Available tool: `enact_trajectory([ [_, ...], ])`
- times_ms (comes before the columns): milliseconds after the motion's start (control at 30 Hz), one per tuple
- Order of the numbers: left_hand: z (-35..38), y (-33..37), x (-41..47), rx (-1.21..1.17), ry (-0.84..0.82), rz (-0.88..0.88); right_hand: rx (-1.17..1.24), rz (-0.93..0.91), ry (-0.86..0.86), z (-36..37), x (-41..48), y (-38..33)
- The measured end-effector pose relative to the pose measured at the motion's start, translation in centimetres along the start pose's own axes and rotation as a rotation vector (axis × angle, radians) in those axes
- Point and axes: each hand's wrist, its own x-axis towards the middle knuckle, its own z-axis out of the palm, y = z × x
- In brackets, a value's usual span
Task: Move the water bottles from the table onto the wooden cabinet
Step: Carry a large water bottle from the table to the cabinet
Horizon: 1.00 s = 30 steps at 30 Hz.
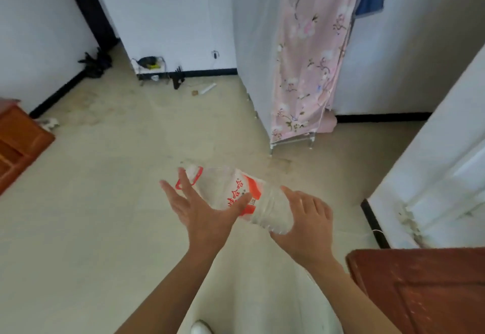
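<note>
Above the floor, between the wooden cabinet at nine o'clock and the table at five, the water bottle is carried on its side, probably so its weight is shared. It is propped by the left hand, fingers spread wide. Its base is cupped by the right hand, fingers curled.

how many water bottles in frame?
1. The water bottle is held on its side between the left hand and right hand, above the floor. Others may be out of frame.
</note>
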Motion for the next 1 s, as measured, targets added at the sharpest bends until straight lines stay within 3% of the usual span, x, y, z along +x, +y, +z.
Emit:
enact_trajectory([
  [67, -2.9, -2.2, 2.6, -0.220, 0.018, -0.196, 0.020, -0.064, -0.023, 2.6, 2.2, -4.6],
  [200, -8.9, -7.2, 10.0, -0.341, 0.085, -0.144, 0.070, -0.182, -0.065, 8.2, 6.4, -13.9],
  [400, -17.8, -12.3, 18.8, -0.269, 0.267, -0.104, 0.089, -0.341, -0.146, 15.7, 12.9, -27.1],
  [633, -24.3, -18.4, 27.0, -0.075, 0.349, -0.116, 0.148, -0.465, -0.201, 22.0, 17.7, -37.9],
  [1000, -32.0, -27.8, 48.4, 0.041, 0.581, -0.340, 0.355, -0.628, -0.440, 41.2, 31.2, -55.1],
])
